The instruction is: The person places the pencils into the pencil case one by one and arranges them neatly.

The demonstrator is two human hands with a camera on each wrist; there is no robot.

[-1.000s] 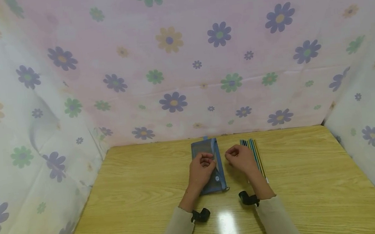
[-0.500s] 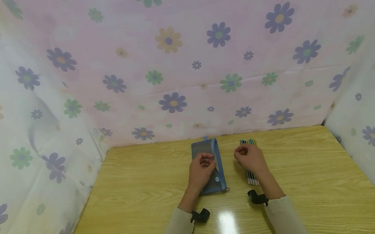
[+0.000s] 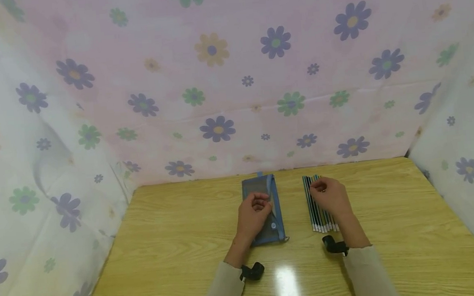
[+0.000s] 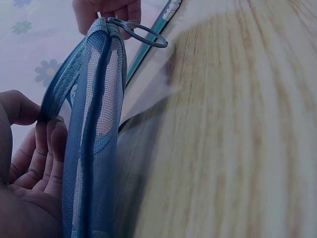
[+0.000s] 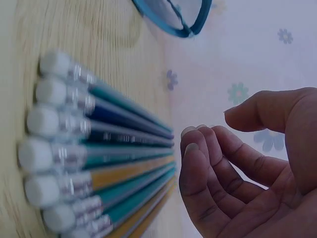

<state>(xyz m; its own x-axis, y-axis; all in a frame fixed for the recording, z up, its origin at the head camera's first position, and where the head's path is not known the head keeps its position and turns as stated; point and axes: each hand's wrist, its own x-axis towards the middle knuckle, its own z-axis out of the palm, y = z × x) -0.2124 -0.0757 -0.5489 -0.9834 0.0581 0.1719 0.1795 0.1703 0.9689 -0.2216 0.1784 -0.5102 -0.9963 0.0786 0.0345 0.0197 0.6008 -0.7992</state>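
Observation:
A blue mesh zip pencil case (image 3: 257, 184) lies on the table, its zip side facing right. My left hand (image 3: 251, 217) rests over it. In the left wrist view, thumb and fingers of the left hand (image 4: 34, 163) pinch the upper edge of the pencil case (image 4: 91, 148). To the right lies a row of several pencils (image 3: 313, 207) with white erasers towards me. My right hand (image 3: 334, 199) hovers over them, fingers loosely bent. In the right wrist view a gap shows between thumb and fingertips of the right hand (image 5: 247, 173), holding nothing, beside the pencils (image 5: 124, 139).
Both hands work over a wood-grain table (image 3: 178, 245). Flowered cloth (image 3: 233, 97) walls it in at the back and both sides. A small ring (image 4: 143, 34) hangs at the zip end of the pencil case. Each wrist carries a black camera mount (image 3: 252, 271).
My right hand has moved right, from the gap beside the pencil case to over the pencils, uncovering more of the row. The left hand has stayed on the pencil case.

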